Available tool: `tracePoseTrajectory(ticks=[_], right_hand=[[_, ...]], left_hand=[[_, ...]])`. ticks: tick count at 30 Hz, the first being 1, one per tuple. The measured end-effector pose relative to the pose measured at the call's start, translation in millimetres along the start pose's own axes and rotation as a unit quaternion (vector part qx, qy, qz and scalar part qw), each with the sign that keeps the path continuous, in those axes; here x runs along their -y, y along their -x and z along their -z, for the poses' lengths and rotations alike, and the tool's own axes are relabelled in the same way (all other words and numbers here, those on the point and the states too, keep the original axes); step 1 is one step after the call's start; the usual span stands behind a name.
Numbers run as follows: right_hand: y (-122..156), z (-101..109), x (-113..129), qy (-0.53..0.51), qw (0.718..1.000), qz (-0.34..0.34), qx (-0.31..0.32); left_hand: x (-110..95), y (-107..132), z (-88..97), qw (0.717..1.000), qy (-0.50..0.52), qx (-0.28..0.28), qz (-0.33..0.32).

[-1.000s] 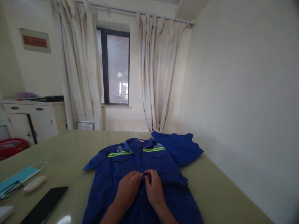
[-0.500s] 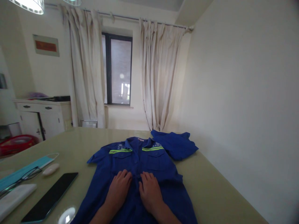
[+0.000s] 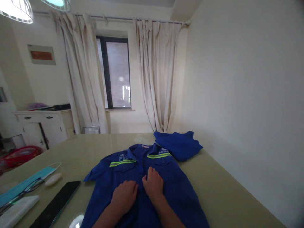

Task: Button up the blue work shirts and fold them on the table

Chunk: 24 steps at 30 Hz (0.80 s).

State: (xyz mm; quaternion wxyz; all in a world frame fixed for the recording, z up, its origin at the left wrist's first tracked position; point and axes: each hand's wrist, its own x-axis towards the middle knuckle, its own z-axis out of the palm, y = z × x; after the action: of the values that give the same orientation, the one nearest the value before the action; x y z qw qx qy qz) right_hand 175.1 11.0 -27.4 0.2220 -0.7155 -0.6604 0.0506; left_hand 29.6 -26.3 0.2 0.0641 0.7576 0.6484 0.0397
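Blue work shirt point(image 3: 175, 193) lies front-up across a glossy pale-green table point(image 3: 225, 190), collar away from the wearer, with a second blue garment point(image 3: 178, 144) touching its far shoulder. The left hand point(image 3: 124, 195) lies flat and empty beside the placket. The right hand point(image 3: 153, 183) rests on the placket, and a pinch cannot be ruled out. On so slick a surface, uneven pressure could bunch the cloth. White chest lettering above the lime stripes point(image 3: 122, 162) is too small to read.

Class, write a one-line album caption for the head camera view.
Left hand and right hand press a blue shirt flat on the table.
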Motion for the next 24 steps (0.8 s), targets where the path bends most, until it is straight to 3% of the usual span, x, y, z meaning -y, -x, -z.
tracePoseTrajectory(ticks=[3, 8, 15, 24], right_hand=[[-0.5, -3.0, -10.6, -0.058, 0.998, 0.013, -0.002], [-8.0, -3.2, -25.8, -0.207, 0.978, 0.0, -0.017], [-14.4, -5.4, -23.6, -0.326, 0.945, 0.017, 0.005], [-10.6, -4.2, -16.8, -0.272, 0.961, 0.033, 0.028]], left_hand=[[-8.1, -30.2, -1.1, 0.999, 0.019, -0.008, 0.032], [-16.6, -63.3, -25.1, 0.991, 0.123, -0.06, -0.012], [-8.8, -67.1, -34.9, 0.979, 0.194, -0.05, -0.027], [-6.3, -65.3, -36.2, 0.984, 0.172, -0.043, -0.024]])
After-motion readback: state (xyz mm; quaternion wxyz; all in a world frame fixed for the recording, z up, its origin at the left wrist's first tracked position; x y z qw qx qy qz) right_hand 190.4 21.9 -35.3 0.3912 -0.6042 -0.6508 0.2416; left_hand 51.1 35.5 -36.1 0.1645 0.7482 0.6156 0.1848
